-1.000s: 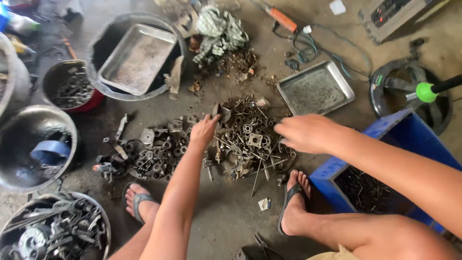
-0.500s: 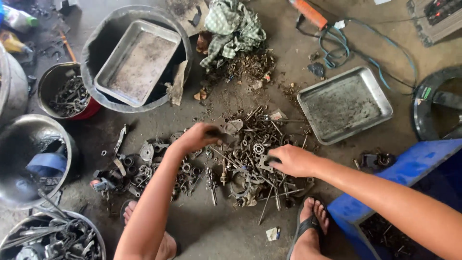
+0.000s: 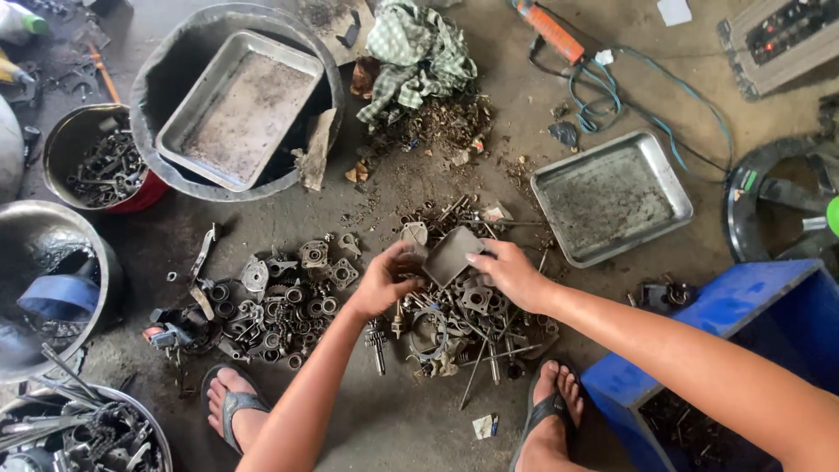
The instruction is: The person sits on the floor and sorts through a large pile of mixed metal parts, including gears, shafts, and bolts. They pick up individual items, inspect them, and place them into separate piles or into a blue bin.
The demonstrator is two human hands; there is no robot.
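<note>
Over a heap of greasy metal parts point(image 3: 454, 306) on the concrete floor, both my hands hold one flat grey metal plate point(image 3: 449, 254). My left hand point(image 3: 384, 280) grips its left edge, and my right hand point(image 3: 507, 273) grips its right edge. The plate is tilted a little above the heap. A second spread of small bearings and brackets point(image 3: 271, 301) lies to the left of my left hand. My feet in sandals rest at the near edge of the parts.
An empty steel tray point(image 3: 612, 197) lies at right, and another tray point(image 3: 236, 109) sits in a big round tub. A red bucket of parts point(image 3: 100, 166), metal bowls at left, a blue crate point(image 3: 743, 350), a checked rag point(image 3: 419, 52) and a cable are around.
My hands have come together and lifted the flat plate out of the heap. Earlier the left hand held a small dark piece and the right hand was reaching into the parts.
</note>
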